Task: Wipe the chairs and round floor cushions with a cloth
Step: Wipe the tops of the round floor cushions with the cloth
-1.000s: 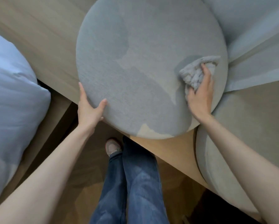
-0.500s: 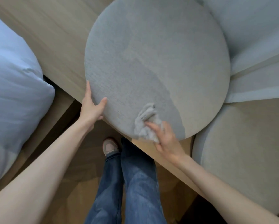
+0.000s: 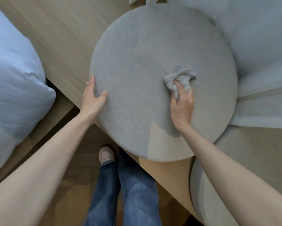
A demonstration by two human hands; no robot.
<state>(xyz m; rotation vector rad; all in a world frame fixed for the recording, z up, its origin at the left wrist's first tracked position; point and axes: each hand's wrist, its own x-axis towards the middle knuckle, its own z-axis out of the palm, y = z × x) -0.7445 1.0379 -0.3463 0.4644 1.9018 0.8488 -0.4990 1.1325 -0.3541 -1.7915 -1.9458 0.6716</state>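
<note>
Looking straight down: a round grey fabric cushion point(image 3: 153, 66) fills the centre, lying on a pale wooden table point(image 3: 58, 39), its 7 o'clock edge reaching past the table's rim. The left hand point(image 3: 92, 99) steadies the cushion at its 8 o'clock edge, fingers point(image 3: 91, 82) straight and together along the side, thumb spread on top. The right hand point(image 3: 182, 106) presses a crumpled grey cloth point(image 3: 183, 77) onto the cushion toward 4 o'clock, fingers curled and clamped on the cloth. A pale blue pillow point(image 3: 13, 82) lies at 9 o'clock. A second round grey cushion point(image 3: 254, 160) sits at 4 o'clock, touching the first. Blue jeans point(image 3: 129, 193) and one shoe point(image 3: 106, 154) show at 6 o'clock.
</note>
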